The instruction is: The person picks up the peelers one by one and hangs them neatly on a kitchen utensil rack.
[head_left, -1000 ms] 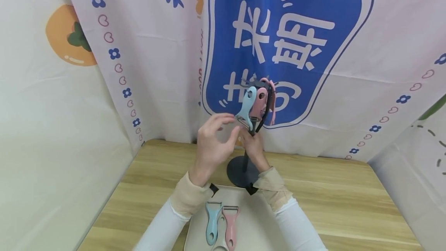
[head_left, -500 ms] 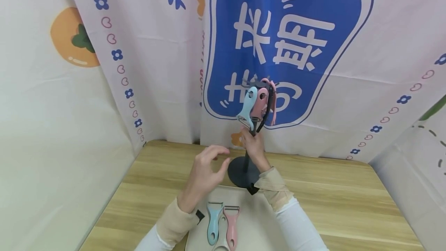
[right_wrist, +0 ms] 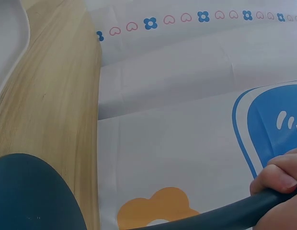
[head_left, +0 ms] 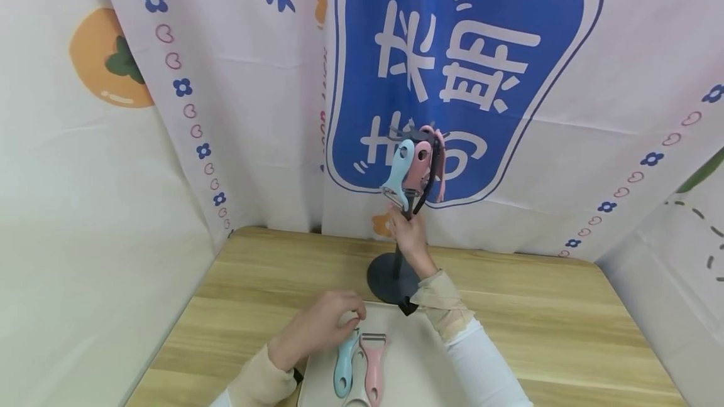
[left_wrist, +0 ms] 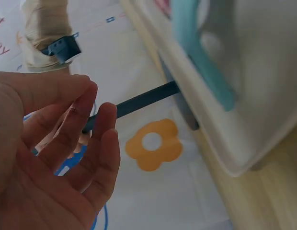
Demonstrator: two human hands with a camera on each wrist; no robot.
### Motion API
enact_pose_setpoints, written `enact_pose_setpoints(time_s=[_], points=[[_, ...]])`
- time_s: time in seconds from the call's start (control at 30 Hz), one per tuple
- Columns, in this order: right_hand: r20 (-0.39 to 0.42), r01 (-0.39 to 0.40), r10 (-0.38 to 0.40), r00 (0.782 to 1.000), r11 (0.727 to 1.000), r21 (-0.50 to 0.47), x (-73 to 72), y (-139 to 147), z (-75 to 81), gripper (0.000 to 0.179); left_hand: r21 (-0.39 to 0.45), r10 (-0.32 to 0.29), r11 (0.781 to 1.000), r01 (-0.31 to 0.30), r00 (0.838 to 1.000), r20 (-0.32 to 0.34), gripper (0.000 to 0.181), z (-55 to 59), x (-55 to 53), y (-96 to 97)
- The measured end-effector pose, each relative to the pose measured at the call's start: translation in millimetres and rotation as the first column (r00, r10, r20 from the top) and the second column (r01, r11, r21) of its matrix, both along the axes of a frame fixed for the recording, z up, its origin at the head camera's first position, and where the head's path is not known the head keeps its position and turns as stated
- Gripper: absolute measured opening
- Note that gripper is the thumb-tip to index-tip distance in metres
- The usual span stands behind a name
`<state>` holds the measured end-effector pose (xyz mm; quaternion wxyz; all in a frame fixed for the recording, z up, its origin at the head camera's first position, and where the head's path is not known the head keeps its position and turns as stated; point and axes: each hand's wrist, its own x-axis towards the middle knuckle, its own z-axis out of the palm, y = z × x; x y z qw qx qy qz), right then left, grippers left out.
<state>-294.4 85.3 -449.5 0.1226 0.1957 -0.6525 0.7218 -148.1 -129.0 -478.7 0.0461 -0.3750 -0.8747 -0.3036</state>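
My right hand [head_left: 411, 237] grips the dark pole of a stand [head_left: 389, 278] just below its hanging load. On the stand's hooks hang a light blue peeler [head_left: 400, 165], a pink peeler [head_left: 417, 168], another pink item [head_left: 442, 174] and a dark strip-like one. Low over the tray [head_left: 421, 357], my left hand [head_left: 322, 325] has loosely curled fingers with nothing between them. It covers part of the head of a blue peeler [head_left: 342, 369]. Beside that peeler lie an off-white one [head_left: 358, 379] and a pink one [head_left: 374, 369]. In the right wrist view, fingers [right_wrist: 278, 179] wrap the pole.
The wooden table [head_left: 543, 319] ends at a printed white and blue cloth [head_left: 271, 143] behind the stand. The stand's round base sits just beyond the tray's far edge. Pale cloth walls [head_left: 113, 206] close in the sides.
My left hand has come down and toward me, from beside the hanging blue peeler to the tray's far left. My right hand stays on the pole.
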Motion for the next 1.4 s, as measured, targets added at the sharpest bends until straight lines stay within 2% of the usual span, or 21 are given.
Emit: enact_pose_setpoints(time_s=[0.1, 0.33, 0.5, 0.6, 0.83, 1.07, 1.4], points=[[-0.006, -0.007, 0.007, 1.0, 1.0, -0.007, -0.4, -1.7, -0.4, 0.046, -0.043, 0.002, 0.999, -0.001, 0.999, 0.033, 0.017, -7.8, 3.0, -5.0], [-0.015, 0.003, -0.004, 1.0, 0.999, -0.035, -0.1, -3.7, 0.0, 0.042, -0.087, -0.023, 0.996, 0.025, 0.999, 0.026, 0.025, -22.5, 8.7, -11.5], [-0.031, 0.004, -0.005, 1.0, 0.999, -0.035, -1.2, -4.2, 0.1, 0.042, -0.145, -0.021, 0.989, 0.032, 0.997, 0.074, 0.035, -28.8, 14.0, -12.5], [-0.04, -0.009, 0.008, 0.999, 1.0, -0.025, -1.3, -3.6, 0.4, 0.042, -0.181, -0.012, 0.983, 0.026, 0.997, 0.08, 0.037, -31.3, 18.1, -14.2], [-0.048, -0.016, 0.015, 0.999, 1.0, -0.014, -1.4, -2.1, -0.7, 0.046, -0.203, -0.01, 0.979, 0.018, 0.999, 0.04, 0.03, -36.1, 23.5, -15.0], [-0.05, -0.017, 0.016, 0.999, 1.0, -0.016, -0.2, -3.0, 0.7, 0.046, -0.258, -0.024, 0.966, 0.008, 0.998, -0.059, 0.027, -39.7, 27.2, -13.5], [-0.027, -0.016, 0.015, 1.0, 0.999, -0.05, -0.3, -2.3, -0.1, 0.046, -0.357, -0.03, 0.934, -0.004, 0.996, -0.09, 0.032, -30.5, 32.6, -12.9]])
